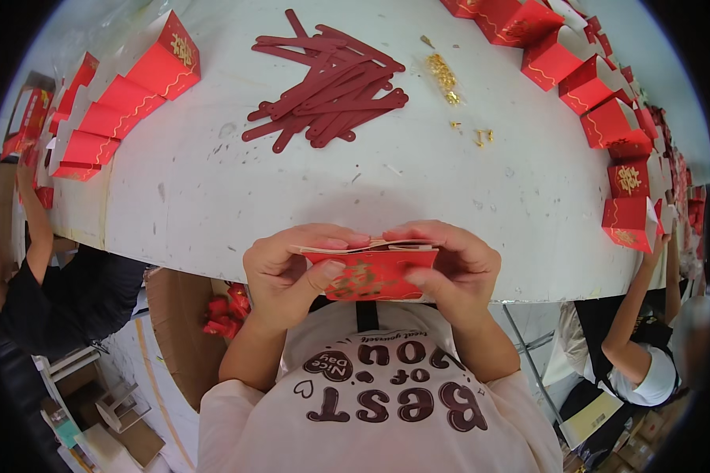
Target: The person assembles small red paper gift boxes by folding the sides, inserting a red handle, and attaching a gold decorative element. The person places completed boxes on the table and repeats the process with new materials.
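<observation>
Nearest the camera, a pale shirt (237, 430) with dark lettering is covering the wearer's chest. At far left, a co-worker's arm (39, 225) is reaching up beside a row of open red boxes (138, 83) along the surface (213, 209). Next, the left hand (284, 272) is curling inward, its thumb pressing the near face of a red box (383, 272) and its fingers bending over behind the top edge. Beyond, dark red strips (327, 91) are lying in a loose pile. Both hands are gripping the box between them, by the surface's near edge; it is looking squeezed nearly flat, showing a gold motif and pale upper edges. The right hand (465, 272) is mirroring the left, thumb in front, fingers behind. At far right, more red boxes (584, 87) are standing in a curved row.
</observation>
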